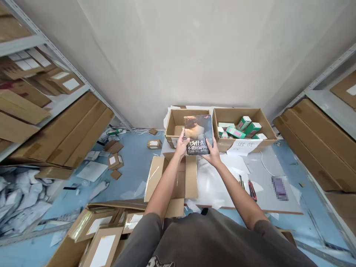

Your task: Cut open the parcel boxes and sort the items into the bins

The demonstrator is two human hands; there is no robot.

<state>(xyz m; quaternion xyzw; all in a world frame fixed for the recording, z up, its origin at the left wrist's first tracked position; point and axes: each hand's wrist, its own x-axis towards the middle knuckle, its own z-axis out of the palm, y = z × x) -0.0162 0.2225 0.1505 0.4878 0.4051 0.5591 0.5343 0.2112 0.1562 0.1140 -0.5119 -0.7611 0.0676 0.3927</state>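
Open box (191, 181) at book's 7 o'clock. Our left hand (182, 144) grips left edge of book (198, 131), our right hand (213, 152) its right, cover facing us. At 3 o'clock, bin (266, 141) holds green cartons (244, 123). Blurred purple item (279, 188) on counter (264, 203), 4 o'clock.

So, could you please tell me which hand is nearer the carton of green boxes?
Right: the right hand holds the right side of the book, just by the carton; the left hand holds the book's left side, farther away.
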